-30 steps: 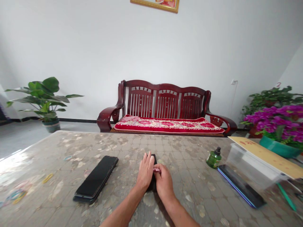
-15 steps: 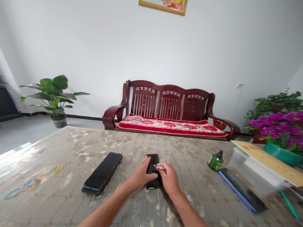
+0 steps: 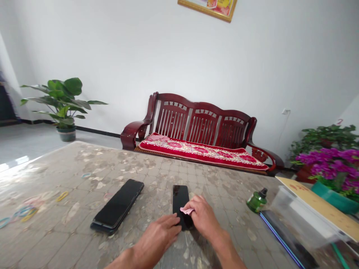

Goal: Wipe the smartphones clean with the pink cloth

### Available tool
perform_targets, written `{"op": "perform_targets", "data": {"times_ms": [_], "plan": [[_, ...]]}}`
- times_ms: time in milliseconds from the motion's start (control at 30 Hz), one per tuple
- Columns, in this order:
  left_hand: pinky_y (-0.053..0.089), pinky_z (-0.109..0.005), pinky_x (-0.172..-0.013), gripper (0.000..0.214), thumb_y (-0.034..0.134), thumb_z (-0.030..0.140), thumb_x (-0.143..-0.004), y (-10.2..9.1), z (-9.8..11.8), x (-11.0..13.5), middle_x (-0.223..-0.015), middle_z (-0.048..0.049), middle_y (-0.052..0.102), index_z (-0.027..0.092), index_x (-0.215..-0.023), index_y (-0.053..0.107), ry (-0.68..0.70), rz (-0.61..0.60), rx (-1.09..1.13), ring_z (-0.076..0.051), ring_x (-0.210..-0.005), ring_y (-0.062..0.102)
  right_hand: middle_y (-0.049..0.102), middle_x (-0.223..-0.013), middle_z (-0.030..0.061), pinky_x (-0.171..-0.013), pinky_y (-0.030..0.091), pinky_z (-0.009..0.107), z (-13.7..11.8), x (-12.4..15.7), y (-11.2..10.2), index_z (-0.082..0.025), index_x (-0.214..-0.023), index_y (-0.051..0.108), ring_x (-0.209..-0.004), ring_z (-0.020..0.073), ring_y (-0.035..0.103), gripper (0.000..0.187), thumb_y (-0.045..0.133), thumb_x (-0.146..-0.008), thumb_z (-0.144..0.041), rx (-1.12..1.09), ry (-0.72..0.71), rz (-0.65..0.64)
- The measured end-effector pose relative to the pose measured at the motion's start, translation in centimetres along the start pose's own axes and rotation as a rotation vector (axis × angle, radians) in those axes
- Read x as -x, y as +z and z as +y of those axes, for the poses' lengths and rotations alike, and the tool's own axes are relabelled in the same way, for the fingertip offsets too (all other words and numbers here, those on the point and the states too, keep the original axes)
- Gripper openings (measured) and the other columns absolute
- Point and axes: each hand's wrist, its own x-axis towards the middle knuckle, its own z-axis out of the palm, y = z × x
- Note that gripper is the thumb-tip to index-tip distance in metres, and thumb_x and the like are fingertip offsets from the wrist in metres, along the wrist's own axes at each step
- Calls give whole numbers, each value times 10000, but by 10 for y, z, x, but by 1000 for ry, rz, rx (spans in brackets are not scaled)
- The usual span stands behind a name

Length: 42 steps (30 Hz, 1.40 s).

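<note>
A black smartphone (image 3: 179, 198) lies flat on the patterned tablecloth, its dark screen facing up. My left hand (image 3: 161, 235) rests at its lower left edge, fingers stretched out and the tips touching the phone. In my right hand (image 3: 203, 216) a small pink cloth (image 3: 187, 211) is pinched over the right part of the screen. The folded part of the cloth inside the fingers is hidden. To the left lies a stack of black phones (image 3: 119, 205), slightly offset from each other.
Coloured rubber bands (image 3: 28, 213) are scattered at the left. On the right stand a green bottle (image 3: 256, 200), a dark phone with a blue edge (image 3: 287, 237), a clear plastic box (image 3: 303, 220) with a yellowish board on it, and purple flowers (image 3: 333, 166). A wooden bench (image 3: 202, 119) is behind the table.
My left hand has drawn back from across the screen to the phone's lower left edge. The right hand with the cloth has moved slightly lower on the screen. The view has tilted.
</note>
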Motion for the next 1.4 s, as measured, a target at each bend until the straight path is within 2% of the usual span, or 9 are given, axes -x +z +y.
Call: {"op": "perform_targets", "data": {"times_ms": [100,200,333,533,700,900,1133,1300,1400], "plan": [[509,-309,-964,231,501,85,-926,3,-2,0,-1074,-59,727,212,-942,694,21,15,-20,-234,-1054,674,692,-867,19,-790,392,255,-1,-14,5,-262,-824,754,-908,177,586,294,526,-859,-81,59,-17,15],[502,-293,-960,238,504,82,-919,4,-4,2,-1086,-61,721,216,-993,687,47,31,9,-222,-1049,668,701,-867,17,-784,389,260,2,-33,10,-261,-815,744,-882,177,584,286,526,-871,-84,122,-44,15],[509,-294,-931,235,478,125,-959,12,-9,3,-1010,-49,723,238,-965,684,69,112,7,-210,-1008,668,699,-873,33,-791,399,267,6,-50,17,-245,-825,725,-863,183,584,237,535,-887,-118,178,-45,50],[524,-286,-823,214,496,135,-972,30,-20,-1,-863,-45,696,210,-828,635,119,115,-174,-199,-858,665,681,-876,24,-786,403,262,1,-39,17,-247,-811,724,-872,174,595,239,530,-903,-140,113,-74,2],[505,-283,-722,183,513,79,-936,18,-11,-2,-846,-38,671,187,-809,588,66,59,-248,-198,-764,646,668,-849,14,-779,402,250,-3,-28,12,-250,-808,735,-862,164,591,265,519,-886,-118,51,-117,-36],[501,-253,-757,184,509,59,-928,1,1,-1,-951,-39,683,202,-897,618,22,9,-175,-189,-829,651,683,-865,15,-791,400,247,2,-45,13,-253,-820,739,-883,167,593,278,506,-911,-131,74,-131,-28],[495,-304,-916,192,506,92,-931,17,-10,-1,-1011,-76,708,201,-956,662,60,27,-163,-225,-993,646,669,-864,34,-785,405,259,3,-57,21,-228,-811,693,-857,176,589,257,485,-937,-143,149,-63,54],[487,-297,-973,221,485,81,-926,25,-15,-1,-1054,-73,711,200,-981,663,89,60,-159,-214,-1053,644,660,-894,15,-806,394,241,-2,-48,22,-233,-838,691,-897,158,584,273,469,-933,-105,160,-125,-37],[496,-292,-975,198,501,78,-918,25,-15,0,-1073,-72,711,189,-974,655,87,44,-170,-210,-1056,652,662,-917,14,-822,392,242,-1,-51,20,-235,-875,694,-916,156,585,265,465,-946,-123,189,-107,-69]]}}
